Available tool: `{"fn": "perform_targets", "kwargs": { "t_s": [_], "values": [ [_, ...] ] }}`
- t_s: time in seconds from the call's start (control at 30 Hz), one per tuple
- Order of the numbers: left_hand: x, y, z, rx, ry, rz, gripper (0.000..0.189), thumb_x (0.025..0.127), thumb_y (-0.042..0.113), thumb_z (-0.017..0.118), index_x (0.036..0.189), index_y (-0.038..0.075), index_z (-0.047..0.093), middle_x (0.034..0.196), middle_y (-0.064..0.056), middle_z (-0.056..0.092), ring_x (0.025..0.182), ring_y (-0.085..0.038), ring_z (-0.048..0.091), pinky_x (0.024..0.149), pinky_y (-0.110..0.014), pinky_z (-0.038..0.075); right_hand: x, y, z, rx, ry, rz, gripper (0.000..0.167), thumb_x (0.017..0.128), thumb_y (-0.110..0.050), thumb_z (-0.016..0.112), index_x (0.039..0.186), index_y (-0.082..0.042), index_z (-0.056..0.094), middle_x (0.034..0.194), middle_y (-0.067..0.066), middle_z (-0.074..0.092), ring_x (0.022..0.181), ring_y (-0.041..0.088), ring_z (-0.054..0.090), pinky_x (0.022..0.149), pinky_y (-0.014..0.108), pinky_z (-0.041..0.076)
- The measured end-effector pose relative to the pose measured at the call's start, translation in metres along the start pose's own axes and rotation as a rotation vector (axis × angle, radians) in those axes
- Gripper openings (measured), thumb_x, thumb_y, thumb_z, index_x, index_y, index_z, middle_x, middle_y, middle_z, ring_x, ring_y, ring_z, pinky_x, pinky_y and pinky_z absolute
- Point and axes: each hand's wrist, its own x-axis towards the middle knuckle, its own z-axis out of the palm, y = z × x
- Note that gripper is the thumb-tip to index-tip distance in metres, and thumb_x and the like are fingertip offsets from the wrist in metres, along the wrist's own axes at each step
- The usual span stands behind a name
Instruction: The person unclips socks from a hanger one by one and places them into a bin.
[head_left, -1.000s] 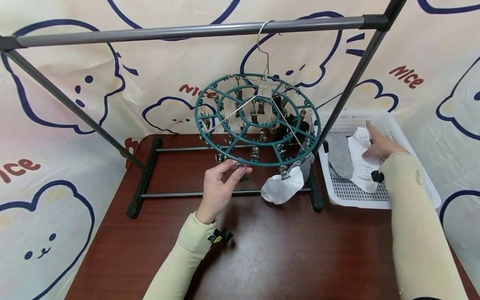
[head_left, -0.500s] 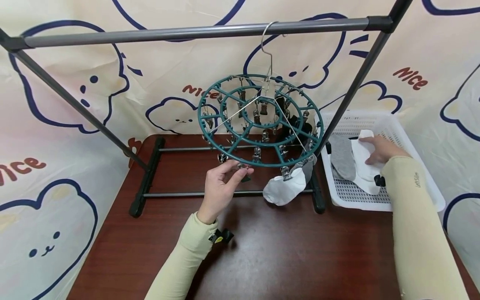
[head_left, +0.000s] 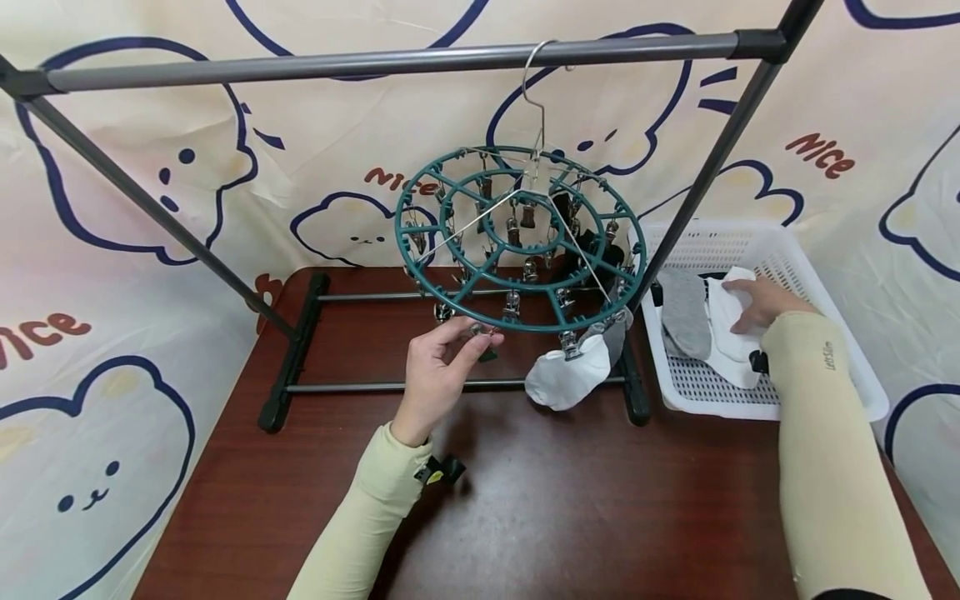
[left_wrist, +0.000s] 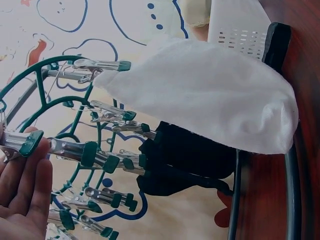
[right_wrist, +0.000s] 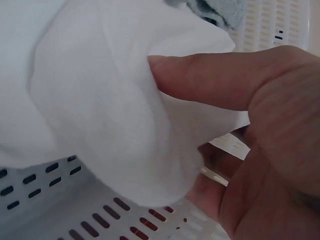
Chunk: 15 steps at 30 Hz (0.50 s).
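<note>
Red “Nice” (head_left: 821, 157) repeated across the backdrop (head_left: 337, 125); small “LetsSlim” (head_left: 828, 356) on the right sleeve (head_left: 832, 442)

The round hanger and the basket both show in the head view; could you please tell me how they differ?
Colour: the round hanger is teal, the basket white. Shape: the round hanger is an open wheel, the basket a box with perforated sides. Position: the round hanger hangs from the rail, while the basket stands on the table. Each holds at least one white sock.
</note>
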Motion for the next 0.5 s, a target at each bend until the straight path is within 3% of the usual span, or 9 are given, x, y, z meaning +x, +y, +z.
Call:
{"fn": "perform_targets", "kwargs": {
  "t_s": [0.33,0.5],
  "values": [
    [0.001,0.000,-0.001,-0.007,-0.005,-0.004,0.019,0.103,0.016,0.067,0.112,0.001,0.074,0.100,-0.018,0.078,0.095,-0.012,0.077,0.084,-0.030,0.062,-0.005,0.004,-0.003,0.022,-0.029,0.004,0.098,0.086,-0.018,0.082,0.163,-0.008,0.023,0.159,0.043,0.012,0.141,0.065,0.018,0.108,0.080,0.024],
    [0.001,0.000,-0.003,-0.006,0.000,0.003,0.018,0.103,0.015,0.067,0.112,0.002,0.075,0.099,-0.018,0.078,0.094,-0.013,0.077,0.085,-0.030,0.062,-0.027,-0.010,-0.011,-0.006,0.012,-0.036,0.087,0.092,-0.013,0.076,0.162,-0.006,0.026,0.156,0.043,0.023,0.129,0.059,0.038,0.102,0.072,0.039]
  ]
}}
